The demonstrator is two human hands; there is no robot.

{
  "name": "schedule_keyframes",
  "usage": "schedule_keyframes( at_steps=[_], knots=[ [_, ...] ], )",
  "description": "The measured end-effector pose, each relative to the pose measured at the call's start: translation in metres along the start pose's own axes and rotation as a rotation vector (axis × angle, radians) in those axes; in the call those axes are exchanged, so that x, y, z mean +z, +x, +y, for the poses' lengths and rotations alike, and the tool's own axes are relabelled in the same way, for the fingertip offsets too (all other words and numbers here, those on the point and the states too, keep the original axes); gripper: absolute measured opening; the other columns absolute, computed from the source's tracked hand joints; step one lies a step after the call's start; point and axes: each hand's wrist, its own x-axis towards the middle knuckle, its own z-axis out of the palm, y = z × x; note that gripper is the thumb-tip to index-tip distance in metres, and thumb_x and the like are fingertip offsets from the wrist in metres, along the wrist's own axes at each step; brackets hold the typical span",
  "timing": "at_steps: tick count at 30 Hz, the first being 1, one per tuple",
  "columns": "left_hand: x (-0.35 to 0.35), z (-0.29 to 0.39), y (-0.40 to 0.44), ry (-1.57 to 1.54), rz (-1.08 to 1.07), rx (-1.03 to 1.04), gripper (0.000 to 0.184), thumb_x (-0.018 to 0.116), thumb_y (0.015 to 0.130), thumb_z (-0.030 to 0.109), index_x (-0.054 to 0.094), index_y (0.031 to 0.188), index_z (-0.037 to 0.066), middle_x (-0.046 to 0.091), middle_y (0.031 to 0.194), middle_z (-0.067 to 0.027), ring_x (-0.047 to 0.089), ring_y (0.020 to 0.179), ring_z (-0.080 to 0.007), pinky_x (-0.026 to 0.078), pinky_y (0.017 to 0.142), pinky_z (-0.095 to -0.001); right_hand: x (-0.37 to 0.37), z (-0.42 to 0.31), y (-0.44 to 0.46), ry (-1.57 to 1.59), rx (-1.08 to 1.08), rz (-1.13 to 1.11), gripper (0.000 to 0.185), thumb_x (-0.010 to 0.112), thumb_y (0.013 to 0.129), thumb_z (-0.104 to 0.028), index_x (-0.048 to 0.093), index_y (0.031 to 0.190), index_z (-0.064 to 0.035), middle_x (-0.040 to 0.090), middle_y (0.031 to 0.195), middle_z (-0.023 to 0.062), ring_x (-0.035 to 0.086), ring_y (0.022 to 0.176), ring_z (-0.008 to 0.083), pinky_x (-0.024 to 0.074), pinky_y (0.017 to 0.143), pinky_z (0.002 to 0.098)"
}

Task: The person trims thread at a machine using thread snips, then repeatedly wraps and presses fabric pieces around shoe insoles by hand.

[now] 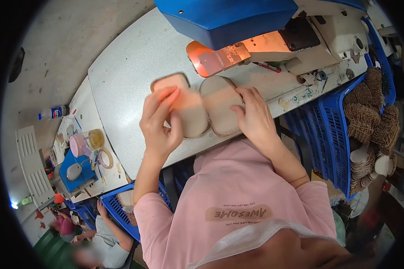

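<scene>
Two groups of flat, beige, rounded pieces with brown edges lie side by side on the white worktable. My left hand [160, 119] is over the left group, its fingers and thumb curled on a beige piece [191, 114]; the fingertips are slightly blurred. Behind those fingers a rounded end [169, 81] with a brown rim sticks out. At the right, my right hand [256, 112] grips the edge of a beige stack [222, 105], thumb on top and fingers along the far side. How many layers are stacked cannot be made out.
A blue machine head [229, 20] overhangs the table [125, 76], with an orange-lit metal arm [220, 58] below it. Blue crates [332, 134] with brown bundled pieces [368, 116] stand at the right. A pink cup [78, 145] and tape roll [105, 158] sit left. People are at lower left.
</scene>
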Motion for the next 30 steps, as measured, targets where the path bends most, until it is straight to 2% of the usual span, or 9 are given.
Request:
schedule_keyframes(
  at_steps=[2,5,8,14,17,23,26,29,30],
  knots=[
    [0.009,-0.024,-0.026,-0.063,-0.089,-0.121,0.043,0.053,0.068,-0.005,0.067,0.108,0.003,0.061,0.115,-0.0155,0.058,0.107,-0.0327,0.044,0.096,-0.0455,-0.001,-0.004,-0.002,-0.02,0.003,-0.013,0.036,0.066,0.079,-0.002,0.053,0.111,0.005,0.054,0.106,0.0201,0.056,0.098,0.0393,0.047,0.085,0.0439],
    [0.022,-0.035,-0.047,0.172,-0.187,-0.124,0.042,0.054,0.071,-0.002,0.065,0.111,0.006,0.059,0.121,-0.0138,0.054,0.116,-0.0328,0.034,0.104,-0.0555,0.0,-0.003,-0.003,-0.001,-0.004,-0.009,0.038,0.066,0.078,-0.001,0.052,0.114,0.0055,0.054,0.106,0.0205,0.057,0.098,0.0394,0.0468,0.085,0.0437],
    [0.026,-0.035,-0.049,0.195,-0.18,-0.1,0.041,0.055,0.075,0.001,0.064,0.114,0.007,0.056,0.126,-0.0122,0.05,0.121,-0.0335,0.024,0.107,-0.0633,0.004,0.003,-0.001,0.027,0.027,0.032,0.038,0.066,0.078,0.0,0.053,0.114,0.0054,0.055,0.106,0.02,0.057,0.098,0.0388,0.0469,0.084,0.0432],
    [0.047,-0.025,-0.021,0.015,-0.129,0.022,0.036,0.058,0.08,0.005,0.062,0.116,0.005,0.056,0.126,-0.0149,0.051,0.119,-0.0351,0.032,0.106,-0.0564,0.005,0.003,-0.005,0.035,-0.068,0.055,0.036,0.066,0.077,0.001,0.056,0.111,0.0042,0.055,0.105,0.0193,0.057,0.093,0.0376,0.0471,0.082,0.0423],
    [0.059,-0.016,-0.005,0.014,-0.107,0.029,0.034,0.06,0.082,0.006,0.062,0.116,0.002,0.058,0.124,-0.0148,0.055,0.116,-0.033,0.038,0.104,-0.047,0.008,0.008,-0.006,0.081,-0.049,0.042,0.036,0.066,0.077,0.001,0.057,0.111,0.0035,0.054,0.104,0.0191,0.057,0.091,0.0372,0.047,0.081,0.0415],
    [0.065,-0.011,0.008,0.02,-0.195,-0.043,0.036,0.064,0.084,0.008,0.06,0.119,0.001,0.061,0.118,-0.016,0.062,0.099,-0.0305,0.05,0.088,-0.0397,0.006,0.006,0.001,0.114,0.065,0.007,0.039,0.067,0.077,0.0,0.055,0.114,0.0017,0.055,0.102,0.0179,0.057,0.089,0.0361,0.0464,0.08,0.0411],
    [0.068,-0.015,0.004,0.076,-0.125,0.117,0.035,0.066,0.083,0.007,0.061,0.118,0.003,0.064,0.109,-0.0147,0.063,0.097,-0.0304,0.052,0.08,-0.0371,0.008,0.009,0.0,0.111,0.019,0.012,0.04,0.067,0.077,-0.001,0.054,0.115,0.0007,0.055,0.101,0.0174,0.057,0.089,0.0355,0.0461,0.08,0.0416],
    [0.066,-0.009,0.007,-0.104,-0.125,-0.07,0.028,0.066,0.082,0.003,0.066,0.109,0.003,0.064,0.098,-0.0124,0.064,0.094,-0.0279,0.052,0.079,-0.035,0.009,0.008,-0.001,0.113,-0.02,0.016,0.04,0.067,0.076,0.0,0.055,0.114,-0.0005,0.054,0.1,0.0171,0.056,0.09,0.0352,0.0459,0.08,0.0422],
    [0.061,-0.007,0.009,-0.132,-0.205,-0.051,0.026,0.067,0.08,0.001,0.066,0.106,0.003,0.063,0.096,-0.0114,0.064,0.093,-0.0263,0.052,0.078,-0.0339,0.008,0.007,-0.001,0.112,-0.027,0.013,0.039,0.066,0.076,0.0,0.055,0.114,-0.0009,0.054,0.1,0.017,0.056,0.09,0.0352,0.0458,0.08,0.0425]
  ],
)
